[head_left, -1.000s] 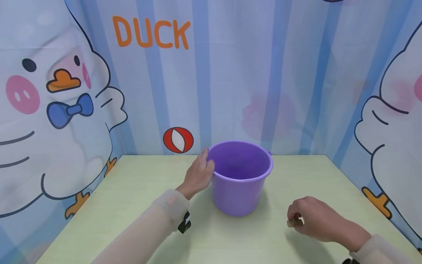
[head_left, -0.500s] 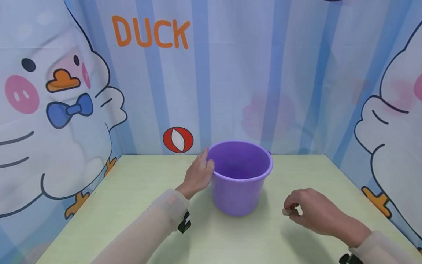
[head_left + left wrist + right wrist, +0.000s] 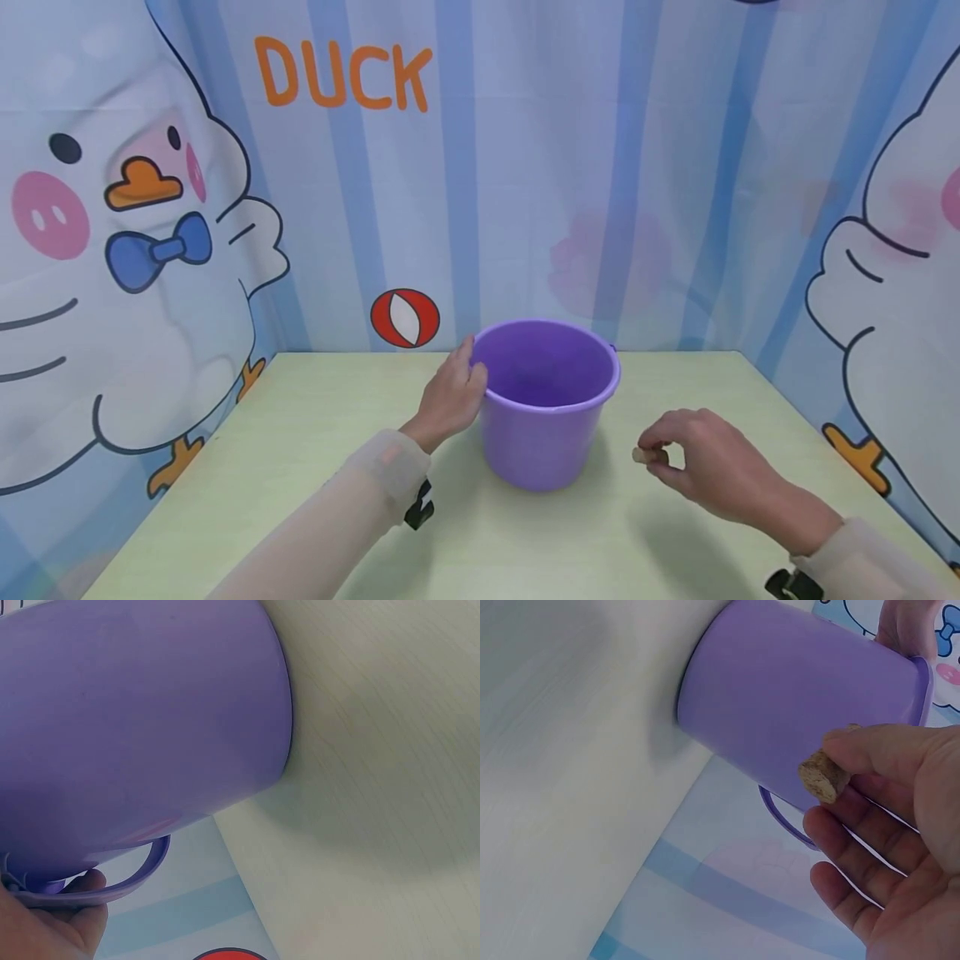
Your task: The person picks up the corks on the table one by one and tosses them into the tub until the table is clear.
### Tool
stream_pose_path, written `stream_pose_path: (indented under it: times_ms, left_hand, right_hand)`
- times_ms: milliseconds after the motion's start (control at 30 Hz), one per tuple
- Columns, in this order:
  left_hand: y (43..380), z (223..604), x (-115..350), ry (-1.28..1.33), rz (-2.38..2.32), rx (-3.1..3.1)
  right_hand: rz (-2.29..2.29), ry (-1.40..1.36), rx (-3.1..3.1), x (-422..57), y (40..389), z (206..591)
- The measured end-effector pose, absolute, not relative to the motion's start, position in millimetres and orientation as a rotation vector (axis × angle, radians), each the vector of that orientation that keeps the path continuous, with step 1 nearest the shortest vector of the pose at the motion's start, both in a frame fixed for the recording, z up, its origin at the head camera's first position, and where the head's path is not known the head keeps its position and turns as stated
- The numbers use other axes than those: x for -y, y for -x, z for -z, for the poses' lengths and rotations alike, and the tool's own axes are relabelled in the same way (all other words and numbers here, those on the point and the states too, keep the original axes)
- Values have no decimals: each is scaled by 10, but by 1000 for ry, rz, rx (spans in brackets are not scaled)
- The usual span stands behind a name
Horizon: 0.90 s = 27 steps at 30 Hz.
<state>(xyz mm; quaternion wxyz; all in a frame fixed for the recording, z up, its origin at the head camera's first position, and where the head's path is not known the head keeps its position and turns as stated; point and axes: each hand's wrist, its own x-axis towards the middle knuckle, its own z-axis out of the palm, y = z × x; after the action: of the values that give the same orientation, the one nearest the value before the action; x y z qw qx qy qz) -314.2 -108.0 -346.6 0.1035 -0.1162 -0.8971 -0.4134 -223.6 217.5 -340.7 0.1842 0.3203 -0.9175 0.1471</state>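
A purple bucket (image 3: 542,446) stands upright on the table, its mouth facing up. My left hand (image 3: 448,398) grips its rim on the left side. In the left wrist view, fingers (image 3: 88,919) curl by the rim and the bucket's handle (image 3: 142,874), which hangs down along the side. To the right of the bucket, my right hand (image 3: 716,467) is raised over the table. Between its thumb and fingers it pinches a short brown cork (image 3: 823,778), speckled and rough at the end. The bucket's floor is hidden in the head view.
The pale yellow-green table (image 3: 337,417) runs back to a blue striped curtain (image 3: 540,167) printed with ducks and a red ball. Curtain walls also close in the left and right sides. A black wrist strap (image 3: 793,585) shows at the right sleeve.
My right hand has risen and moved left and farther from me, toward the bucket, carrying the cork. The left hand and the bucket have stayed in place.
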Motion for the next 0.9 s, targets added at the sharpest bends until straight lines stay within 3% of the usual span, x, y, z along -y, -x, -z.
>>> stream_pose_path:
  times_ms: [900]
  left_hand:
    - [3160, 3484, 1071, 350, 1212, 2631]
  right_hand:
    - [-422, -841, 2253, -2037, 2325, 3221]
